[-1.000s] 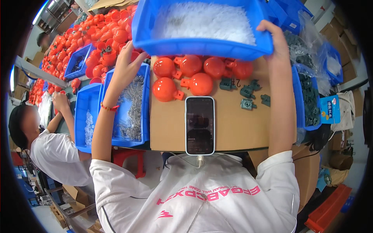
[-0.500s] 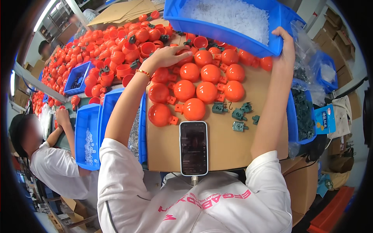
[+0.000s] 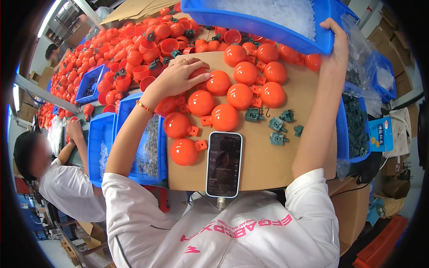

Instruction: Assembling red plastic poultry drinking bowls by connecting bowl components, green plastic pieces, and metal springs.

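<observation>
My left hand (image 3: 184, 76) lies over the orange round cups with its fingers apart. One orange cup (image 3: 199, 72) shows between its thumb and fingers, partly hidden; whether the hand grips it is unclear. My right hand (image 3: 336, 38) is closed on the right end of a blue bin (image 3: 263, 30) holding small clear-white plastic pieces (image 3: 272, 11). The bin hangs over the far side of the cardboard (image 3: 250, 165). Around my left hand, several orange cups (image 3: 201, 103) with small tabs lie dome up in uneven rows. Dark green fittings (image 3: 277, 125) lie right of them.
A phone (image 3: 224, 164) lies at the cardboard's near edge. Loose orange cups (image 3: 129, 58) are heaped at the far left. Blue bins stand on both sides, one with dark green fittings (image 3: 355, 127). Another person (image 3: 67, 178) sits at the left.
My left hand has moved left and nearer, and the leftmost cups have shifted nearer. My right hand and the blue bin have moved slightly farther away.
</observation>
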`<state>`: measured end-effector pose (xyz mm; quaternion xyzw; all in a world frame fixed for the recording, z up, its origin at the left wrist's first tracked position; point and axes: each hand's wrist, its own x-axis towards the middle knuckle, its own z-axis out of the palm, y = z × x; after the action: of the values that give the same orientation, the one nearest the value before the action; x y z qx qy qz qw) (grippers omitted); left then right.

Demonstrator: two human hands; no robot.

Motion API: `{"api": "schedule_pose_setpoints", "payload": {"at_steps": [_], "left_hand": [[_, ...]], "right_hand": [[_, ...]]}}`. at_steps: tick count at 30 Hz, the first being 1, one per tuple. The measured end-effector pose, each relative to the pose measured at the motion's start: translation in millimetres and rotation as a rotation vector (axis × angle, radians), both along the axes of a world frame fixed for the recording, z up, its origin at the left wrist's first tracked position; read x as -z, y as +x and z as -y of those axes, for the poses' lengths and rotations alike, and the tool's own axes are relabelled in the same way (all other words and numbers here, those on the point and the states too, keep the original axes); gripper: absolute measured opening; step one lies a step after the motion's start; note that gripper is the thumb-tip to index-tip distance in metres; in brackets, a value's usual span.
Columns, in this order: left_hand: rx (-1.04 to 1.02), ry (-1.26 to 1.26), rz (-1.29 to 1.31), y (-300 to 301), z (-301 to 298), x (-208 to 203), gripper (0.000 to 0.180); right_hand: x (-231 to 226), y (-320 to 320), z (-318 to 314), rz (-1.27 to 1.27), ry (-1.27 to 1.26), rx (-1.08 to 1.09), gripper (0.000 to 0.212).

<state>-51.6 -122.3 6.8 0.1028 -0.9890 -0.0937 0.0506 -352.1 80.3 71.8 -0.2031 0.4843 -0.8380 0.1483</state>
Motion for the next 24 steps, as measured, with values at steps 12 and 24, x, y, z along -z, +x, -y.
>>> {"api": "schedule_pose_setpoints", "payload": {"at_steps": [12,24], "left_hand": [[0.036,0.106,-0.2,28.6,-41.6,-7.8,0.041],[-0.398,0.275,-0.19,158.9,-53.8,-2.3,0.048]], "right_hand": [[36.1,61.5,72.5,0.027,-0.043,-0.295,0.015],[70.6,123.9,107.0,0.031,-0.03,-0.448,0.007]]}}
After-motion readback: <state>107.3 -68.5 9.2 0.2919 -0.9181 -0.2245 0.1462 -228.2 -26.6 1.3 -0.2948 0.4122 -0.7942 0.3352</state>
